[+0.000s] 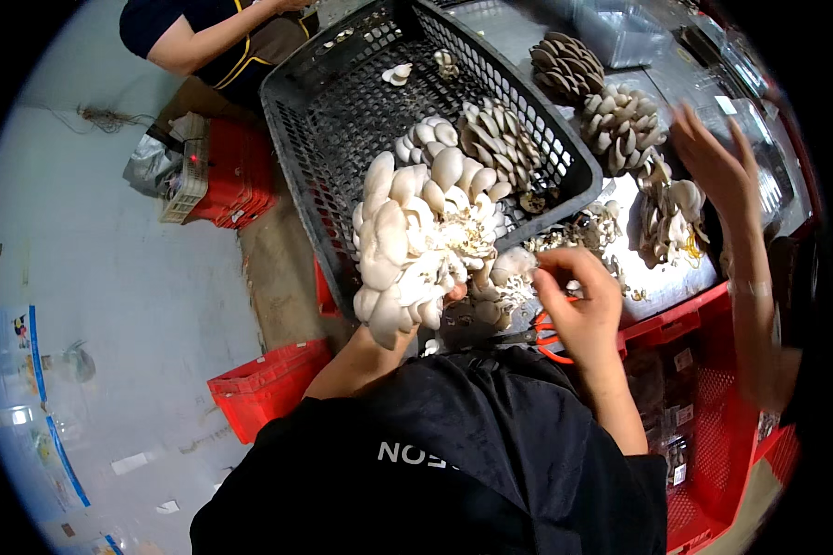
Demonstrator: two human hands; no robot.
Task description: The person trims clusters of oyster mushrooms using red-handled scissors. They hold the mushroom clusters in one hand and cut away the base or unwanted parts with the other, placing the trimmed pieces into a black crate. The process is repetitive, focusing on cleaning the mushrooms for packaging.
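Observation:
A large cluster of pale oyster mushrooms (416, 236) rests in my left hand (456, 292), which grips it from below and is mostly hidden by the caps. My right hand (588, 301) is just right of the cluster, thumb and forefinger drawn together by a whitish mushroom piece (514, 265); whether they pinch it is unclear. Under that hand are scissors with orange-red handles (548, 340), dark blades pointing left; I cannot tell if any finger touches them. Beyond the held cluster, a black perforated crate (342, 120) contains more mushroom clusters (500, 143) and loose bits.
Several mushroom clusters (620, 125) sit on the metal table right of the crate, near clear plastic boxes (623, 35). Another person's blurred hand (717, 162) reaches in there. A second person (217, 42) stands far left. Red crates (268, 388) flank me, the right one (713, 435) holding packages.

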